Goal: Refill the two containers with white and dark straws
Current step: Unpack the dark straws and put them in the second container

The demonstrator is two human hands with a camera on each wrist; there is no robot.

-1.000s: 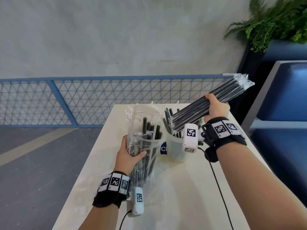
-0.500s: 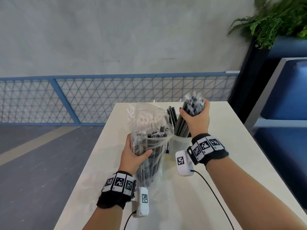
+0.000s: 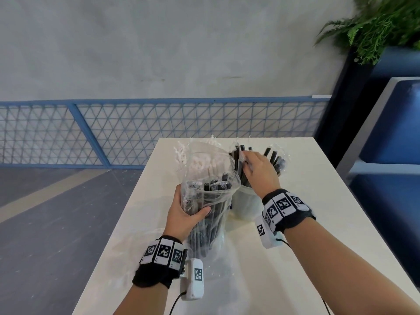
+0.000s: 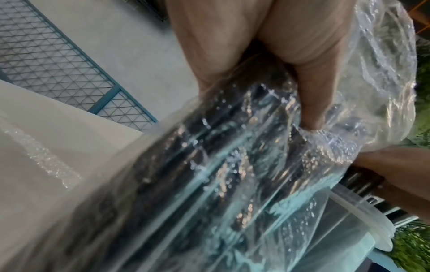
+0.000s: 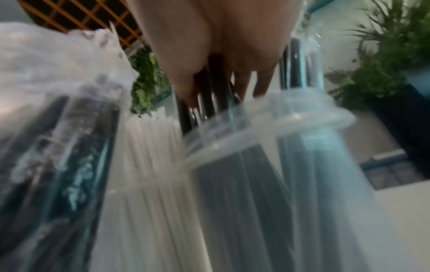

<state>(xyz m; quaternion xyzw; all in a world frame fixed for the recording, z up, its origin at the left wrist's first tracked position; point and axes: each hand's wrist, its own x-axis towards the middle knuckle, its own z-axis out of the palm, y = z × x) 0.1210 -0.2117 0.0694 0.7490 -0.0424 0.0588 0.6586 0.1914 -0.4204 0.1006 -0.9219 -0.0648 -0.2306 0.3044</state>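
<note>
On the white table (image 3: 295, 246) my left hand (image 3: 186, 214) grips a clear plastic bag of dark straws (image 3: 209, 201), which stands upright; the left wrist view shows my fingers (image 4: 309, 103) pressed into the bag (image 4: 232, 165). To its right stands a translucent cup (image 3: 243, 203) filled with dark straws (image 3: 272, 158). My right hand (image 3: 256, 169) is at their tops, thumb and fingers around several of them (image 5: 209, 88) above the cup's rim (image 5: 279, 127). White straws (image 3: 204, 164) show behind the bag, standing in a second container (image 5: 151, 202).
A blue mesh railing (image 3: 136, 133) runs behind the table's far edge. A potted fern (image 3: 375, 26) and a blue seat (image 3: 397, 121) are at the right. Grey floor (image 3: 56, 212) lies off the table's left edge. Cables trail from both wrist cameras.
My right hand swung the dark straw bundle from level to upright and lowered it into the right cup; the straws now fan out. The left hand kept its hold on the bag.
</note>
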